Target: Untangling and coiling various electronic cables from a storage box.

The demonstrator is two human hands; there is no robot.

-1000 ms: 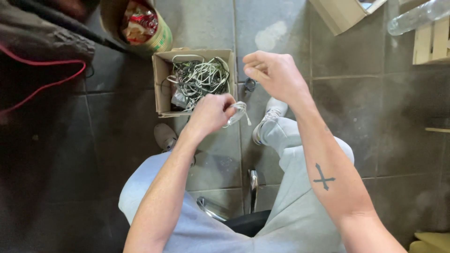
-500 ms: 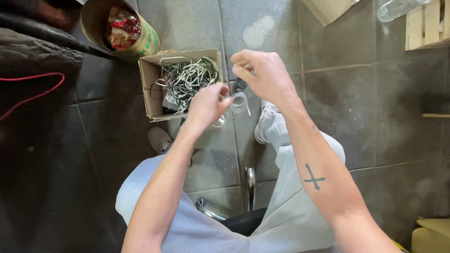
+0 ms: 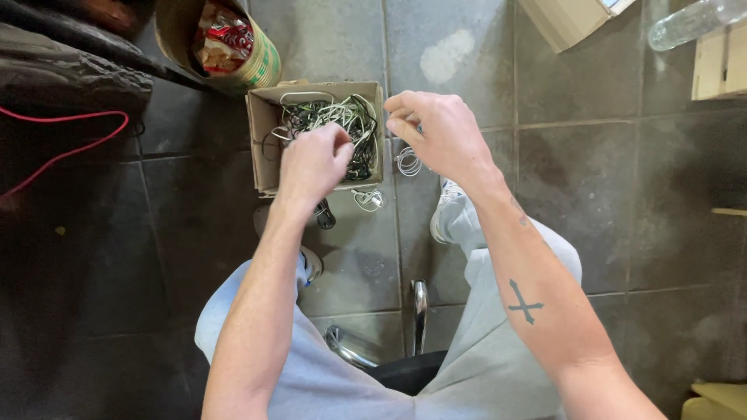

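Both of my hands are raised over an open cardboard box [image 3: 261, 155] on the tiled floor, which is full of tangled white, black and green cables [image 3: 323, 117]. My left hand [image 3: 311, 159] is pinched shut on a thin white cable, and a loose end [image 3: 367, 199] dangles below it. To the right, my right hand [image 3: 437, 134] pinches the same white cable, with a small coil [image 3: 408, 162] hanging under its fingers. The hands are a short gap apart at the box's right edge.
A green tin [image 3: 261, 58] holding red wrappers stands behind the box. A red wire [image 3: 74, 144] runs at the left by dark bags. At the top right are a cardboard box [image 3: 564, 27], a plastic bottle [image 3: 692, 23] and a wooden crate [image 3: 720, 66]. Chair legs [image 3: 420, 303] and my shoes [image 3: 445, 222] are below.
My hands have moved apart over the box. The white coil that was between them now hangs under my right hand. The view has shifted slightly.
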